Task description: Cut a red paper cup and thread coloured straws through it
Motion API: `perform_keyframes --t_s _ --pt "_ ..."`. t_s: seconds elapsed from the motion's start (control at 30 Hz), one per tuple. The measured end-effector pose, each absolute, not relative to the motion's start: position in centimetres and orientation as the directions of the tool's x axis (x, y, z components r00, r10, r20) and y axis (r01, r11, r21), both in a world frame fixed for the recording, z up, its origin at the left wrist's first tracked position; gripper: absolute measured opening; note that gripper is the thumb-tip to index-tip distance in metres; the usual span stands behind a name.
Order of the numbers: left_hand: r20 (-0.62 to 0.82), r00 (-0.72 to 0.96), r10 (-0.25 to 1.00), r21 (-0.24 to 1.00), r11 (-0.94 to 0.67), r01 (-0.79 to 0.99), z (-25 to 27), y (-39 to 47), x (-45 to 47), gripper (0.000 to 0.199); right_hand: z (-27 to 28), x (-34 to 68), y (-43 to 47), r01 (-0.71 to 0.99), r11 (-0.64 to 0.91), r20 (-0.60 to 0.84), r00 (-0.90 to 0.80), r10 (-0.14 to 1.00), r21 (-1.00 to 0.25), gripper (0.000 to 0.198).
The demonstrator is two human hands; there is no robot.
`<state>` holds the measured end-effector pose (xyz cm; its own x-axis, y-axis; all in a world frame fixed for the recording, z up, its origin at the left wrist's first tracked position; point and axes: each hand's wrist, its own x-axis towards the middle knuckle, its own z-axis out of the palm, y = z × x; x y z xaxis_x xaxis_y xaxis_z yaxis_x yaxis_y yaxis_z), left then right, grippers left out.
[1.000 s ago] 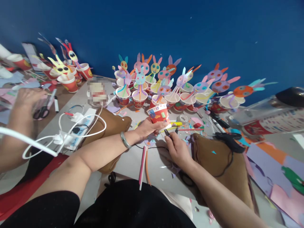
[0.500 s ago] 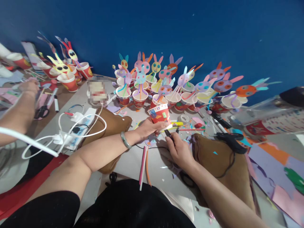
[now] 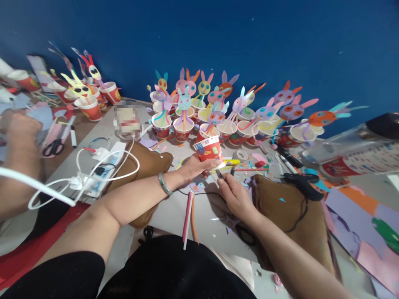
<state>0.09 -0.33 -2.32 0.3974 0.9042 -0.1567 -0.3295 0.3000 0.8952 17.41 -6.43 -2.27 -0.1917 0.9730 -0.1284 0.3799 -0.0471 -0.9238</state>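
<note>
My left hand [image 3: 195,167], with a bracelet at the wrist, is closed around a red paper cup [image 3: 209,150] with a white patterned band. The cup is slightly tilted, its lower end towards my right hand. My right hand [image 3: 235,193] is wrapped round a slim black-handled cutter [image 3: 219,174], its tip close to the cup's base; whether it touches cannot be made out. Below the hands lie a purple paper face [image 3: 197,187] and pink, white and orange strips [image 3: 188,211] over the table's front edge.
Several cups with paper rabbits [image 3: 184,124] line the blue wall. Brown cushions [image 3: 274,211] flank my arms. A power strip [image 3: 107,166] with white cables lies left, a black glue gun [image 3: 304,185] and a clear bottle [image 3: 352,153] right. Another person's hand [image 3: 26,128] is far left.
My right hand and the cutter have shifted slightly near the cup's base; my left hand keeps hold of the cup. The other person's hand has moved left and nearer.
</note>
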Motion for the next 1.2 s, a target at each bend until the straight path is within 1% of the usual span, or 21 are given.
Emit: perform_keyframes --t_s 0.07,0.13,0.17,0.2,0.27,0.33,0.4,0.47,0.53,0.6,0.7,0.73,0.77,0.83,0.9,0.93,0.97,1.03,1.1,1.13,1.2 --pt "-0.156 0.405 0.901 0.892 0.305 -0.334 -2.25 -0.33 0.08 0.054 -1.96 17.34 -6.46 0.219 -0.208 -0.268 -0.295 0.917 -0.953 0.046" --pt "-0.158 0.405 0.901 0.887 0.31 -0.343 -2.19 -0.32 0.07 0.055 -1.81 17.3 -6.45 0.117 -0.328 -0.348 -0.374 0.86 -0.937 0.046" --pt "-0.161 0.403 0.901 0.886 0.311 -0.343 -2.18 -0.31 0.07 0.056 -1.83 17.29 -6.43 0.124 -0.321 -0.344 -0.366 0.865 -0.939 0.046" --pt "-0.163 0.401 0.901 0.888 0.312 -0.339 -2.18 -0.3 0.08 0.056 -1.91 17.29 -6.41 0.172 -0.268 -0.311 -0.328 0.892 -0.948 0.046" --pt "-0.164 0.399 0.902 0.892 0.309 -0.33 -2.2 -0.3 0.08 0.056 -2.15 17.31 -6.37 0.337 -0.099 -0.18 -0.219 0.959 -0.936 0.046" --pt "-0.163 0.404 0.9 0.895 0.307 -0.323 -2.21 -0.3 0.07 0.056 -2.3 17.32 -6.37 0.45 0.005 -0.077 -0.163 0.984 -0.893 0.044" --pt "-0.165 0.411 0.897 0.896 0.31 -0.317 -2.2 -0.3 0.05 0.057 -2.26 17.32 -6.39 0.391 -0.038 -0.125 -0.199 0.972 -0.92 0.044" --pt "-0.166 0.415 0.895 0.895 0.313 -0.317 -2.21 -0.28 0.03 0.057 -2.13 17.32 -6.38 0.226 -0.195 -0.258 -0.297 0.919 -0.954 0.046" --pt "-0.161 0.408 0.899 0.894 0.308 -0.327 -2.27 -0.26 0.03 0.056 -2.07 17.32 -6.33 0.127 -0.306 -0.332 -0.365 0.87 -0.943 0.046" --pt "-0.156 0.4 0.903 0.896 0.3 -0.328 -2.38 -0.23 0.07 0.055 -2.17 17.33 -6.28 0.188 -0.238 -0.288 -0.314 0.905 -0.953 0.045" --pt "-0.153 0.405 0.902 0.9 0.296 -0.32 -2.47 -0.23 0.13 0.054 -2.37 17.36 -6.28 0.391 -0.038 -0.111 -0.164 0.98 -0.92 0.045" --pt "-0.155 0.409 0.899 0.899 0.301 -0.319 -2.46 -0.23 0.15 0.055 -2.36 17.38 -6.3 0.397 -0.035 -0.106 -0.158 0.982 -0.917 0.045" --pt "-0.16 0.411 0.897 0.897 0.306 -0.32 -2.41 -0.24 0.15 0.055 -2.3 17.41 -6.31 0.355 -0.073 -0.145 -0.182 0.973 -0.932 0.045" --pt "-0.165 0.409 0.897 0.891 0.314 -0.328 -2.3 -0.25 0.14 0.057 -2.1 17.47 -6.31 0.193 -0.236 -0.286 -0.298 0.911 -0.953 0.044" --pt "-0.163 0.404 0.9 0.889 0.311 -0.336 -2.22 -0.28 0.12 0.058 -1.96 17.51 -6.25 0.084 -0.362 -0.366 -0.389 0.846 -0.928 0.043" --pt "-0.159 0.402 0.902 0.89 0.307 -0.336 -2.22 -0.3 0.11 0.057 -1.95 17.51 -6.21 0.088 -0.357 -0.362 -0.387 0.848 -0.93 0.044" --pt "-0.158 0.401 0.902 0.892 0.304 -0.335 -2.24 -0.32 0.11 0.057 -1.99 17.49 -6.18 0.131 -0.302 -0.329 -0.351 0.877 -0.944 0.044" --pt "-0.163 0.402 0.901 0.892 0.309 -0.331 -2.33 -0.35 0.11 0.055 -2.11 17.41 -6.17 0.282 -0.126 -0.195 -0.23 0.954 -0.951 0.046" --pt "-0.17 0.406 0.898 0.89 0.317 -0.329 -2.4 -0.35 0.1 0.054 -2.12 17.33 -6.22 0.373 -0.042 -0.115 -0.174 0.978 -0.927 0.046" --pt "-0.172 0.407 0.897 0.888 0.32 -0.329 -2.39 -0.34 0.1 0.055 -2.05 17.32 -6.26 0.349 -0.069 -0.143 -0.191 0.971 -0.935 0.045" --pt "-0.169 0.41 0.896 0.887 0.32 -0.334 -2.3 -0.29 0.07 0.056 -1.84 17.33 -6.32 0.205 -0.227 -0.281 -0.294 0.913 -0.952 0.046"
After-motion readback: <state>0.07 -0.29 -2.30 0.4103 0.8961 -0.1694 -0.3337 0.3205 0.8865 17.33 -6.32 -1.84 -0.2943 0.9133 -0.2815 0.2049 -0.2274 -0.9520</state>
